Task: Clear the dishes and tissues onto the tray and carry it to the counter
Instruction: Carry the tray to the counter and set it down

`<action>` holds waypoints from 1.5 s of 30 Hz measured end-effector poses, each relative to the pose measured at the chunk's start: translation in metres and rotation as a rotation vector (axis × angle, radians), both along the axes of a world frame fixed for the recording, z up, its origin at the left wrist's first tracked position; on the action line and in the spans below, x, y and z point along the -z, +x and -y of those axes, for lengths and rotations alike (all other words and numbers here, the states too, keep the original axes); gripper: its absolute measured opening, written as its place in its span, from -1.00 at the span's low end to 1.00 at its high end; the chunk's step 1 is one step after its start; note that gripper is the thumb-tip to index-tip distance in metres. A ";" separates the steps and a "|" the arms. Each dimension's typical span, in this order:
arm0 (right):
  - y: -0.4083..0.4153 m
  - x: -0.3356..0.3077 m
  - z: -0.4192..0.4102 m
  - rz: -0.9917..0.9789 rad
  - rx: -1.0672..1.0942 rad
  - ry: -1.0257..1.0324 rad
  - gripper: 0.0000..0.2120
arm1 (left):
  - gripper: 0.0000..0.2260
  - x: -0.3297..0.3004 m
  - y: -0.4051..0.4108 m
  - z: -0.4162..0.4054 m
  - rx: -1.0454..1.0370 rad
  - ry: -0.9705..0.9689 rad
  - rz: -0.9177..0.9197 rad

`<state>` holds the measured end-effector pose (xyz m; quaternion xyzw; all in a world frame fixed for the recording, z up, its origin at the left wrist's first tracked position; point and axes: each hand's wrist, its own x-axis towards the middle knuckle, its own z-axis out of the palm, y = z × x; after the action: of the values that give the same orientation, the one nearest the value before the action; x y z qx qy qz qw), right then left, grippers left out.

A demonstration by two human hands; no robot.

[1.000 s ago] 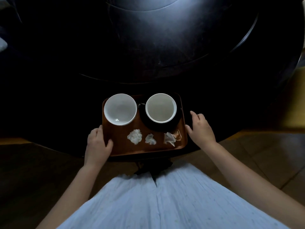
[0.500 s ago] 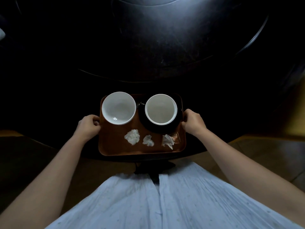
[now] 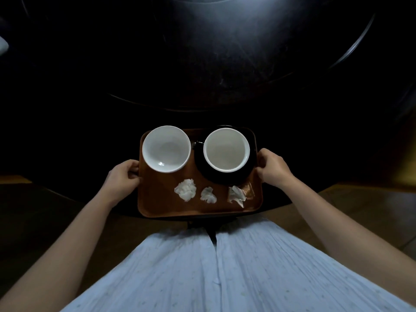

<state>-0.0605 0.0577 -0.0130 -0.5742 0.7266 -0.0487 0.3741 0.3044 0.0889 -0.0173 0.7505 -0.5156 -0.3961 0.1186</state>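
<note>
A brown rectangular tray (image 3: 157, 199) lies at the near edge of a dark round table (image 3: 202, 75). On its far left stands a white bowl (image 3: 166, 148). On its far right a second white bowl (image 3: 226, 149) sits on a black plate (image 3: 221, 177). Along the tray's near side lie two crumpled white tissues (image 3: 185, 189) (image 3: 208, 195) and a crumpled clear wrapper (image 3: 239, 192). My left hand (image 3: 122, 175) grips the tray's left edge. My right hand (image 3: 273, 168) grips its right edge.
The dark table fills the upper half of the view and carries a large raised round centre disc (image 3: 225, 52). Wooden floor (image 3: 360, 210) shows at both sides below the table. My light blue skirt (image 3: 216, 266) fills the bottom.
Both hands moved from the tray's near corners up to its side edges and closed on them. The tray now looks slightly nearer to me.
</note>
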 end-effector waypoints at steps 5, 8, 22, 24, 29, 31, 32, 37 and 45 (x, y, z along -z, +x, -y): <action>-0.024 -0.007 -0.005 0.109 0.041 -0.004 -0.82 | -0.68 -0.013 -0.014 -0.002 0.056 -0.026 -0.073; -0.039 -0.010 -0.008 0.136 0.057 -0.034 -0.83 | -0.68 -0.018 -0.026 0.001 0.064 -0.033 -0.111; -0.064 -0.041 -0.072 0.068 0.324 -0.103 -0.87 | -0.60 -0.036 -0.062 0.054 0.344 -0.046 -0.233; -0.061 -0.045 -0.094 0.066 0.409 -0.094 -0.85 | -0.57 -0.043 -0.066 0.060 0.414 -0.041 -0.249; -0.046 -0.053 -0.153 0.073 0.611 -0.100 -0.79 | -0.60 -0.052 -0.079 0.068 0.608 -0.038 -0.270; -0.040 -0.055 -0.178 0.080 0.686 -0.111 -0.78 | -0.57 -0.053 -0.086 0.067 0.696 -0.027 -0.278; -0.037 -0.055 -0.190 0.081 0.719 -0.120 -0.79 | -0.57 -0.053 -0.089 0.065 0.738 -0.016 -0.281; -0.021 -0.063 -0.249 0.056 0.840 -0.163 -0.69 | -0.46 -0.051 -0.111 0.052 0.876 0.035 -0.300; 0.014 -0.068 -0.356 0.069 1.062 -0.199 -0.79 | -0.43 -0.052 -0.145 0.006 1.126 0.036 -0.304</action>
<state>-0.0466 0.4137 0.0547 -0.1585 0.8961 -0.3185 0.2652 0.1598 0.0824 0.0348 0.2974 -0.8054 -0.5103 -0.0502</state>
